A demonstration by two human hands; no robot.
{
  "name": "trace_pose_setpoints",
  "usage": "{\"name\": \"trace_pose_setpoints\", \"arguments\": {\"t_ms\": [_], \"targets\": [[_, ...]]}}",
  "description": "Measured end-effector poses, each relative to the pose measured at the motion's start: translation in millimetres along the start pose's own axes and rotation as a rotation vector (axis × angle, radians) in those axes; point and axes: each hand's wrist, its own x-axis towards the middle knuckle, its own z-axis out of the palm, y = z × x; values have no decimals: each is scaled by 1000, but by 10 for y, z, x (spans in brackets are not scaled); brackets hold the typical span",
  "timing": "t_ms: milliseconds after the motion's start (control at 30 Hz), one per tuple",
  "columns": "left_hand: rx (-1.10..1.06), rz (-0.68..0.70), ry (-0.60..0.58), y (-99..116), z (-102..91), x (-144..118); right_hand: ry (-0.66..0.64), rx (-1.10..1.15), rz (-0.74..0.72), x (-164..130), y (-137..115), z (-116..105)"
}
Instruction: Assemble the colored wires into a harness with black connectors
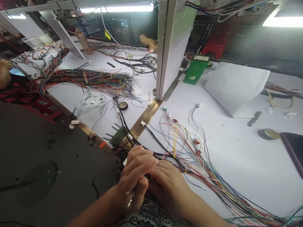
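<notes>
My left hand [138, 171] is closed at the bottom centre, its fingers curled over and touching the right hand. Something dark shows in the gap between the hands, and a shiny sliver glints below the left thumb; neither can be made out. My right hand [171, 183] is bent, fingers curled around part of a wire harness [203, 171], whose gripped section is hidden. From the hands, the harness's many coloured wires fan out rightward across the white table. Black-wrapped branches [156, 138] lead up and left, one ending in a white connector [143, 123].
A block with metal pins [117, 135] sits at the table edge. Left are a tape roll [123, 106], a plastic bag [91, 105] and a wire bundle [94, 80]. Right are a green box [196, 70], a white bin [236, 88], another tape roll [271, 134] and a phone [294, 148].
</notes>
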Motion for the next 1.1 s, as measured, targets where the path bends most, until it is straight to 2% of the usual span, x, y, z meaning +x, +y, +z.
{"name": "trace_pose_setpoints", "arguments": {"t_ms": [100,167,233,300,367,433,533,600,767,933,1000,1100], "targets": [[187,172,-115,22,-66,82,-70,127,-70,137,-92,10],[159,129,-169,24,-143,76,-106,223,-100,199,-113,19],[106,-19,-236,0,-275,-5,-90,246,-91,219,-101,10],[101,-255,-269,-54,-450,-155,-9,214,-32,208,-74,-28],[176,-490,-252,-134,-622,-348,93,180,54,193,-56,-79],[325,-598,-214,-236,-739,-541,161,167,126,193,-57,-114],[551,-535,-244,-398,-789,-742,204,161,195,228,-79,-102],[603,-461,-308,-479,-776,-792,194,172,229,260,-90,-71],[579,-362,-402,-577,-796,-721,127,291,387,311,-64,-40],[424,-245,-501,-631,-895,-633,208,406,490,363,1,-94],[316,-260,-499,-588,-924,-605,229,417,491,415,8,-125],[218,-466,-343,-432,-910,-509,206,420,519,527,-2,-148]]}}
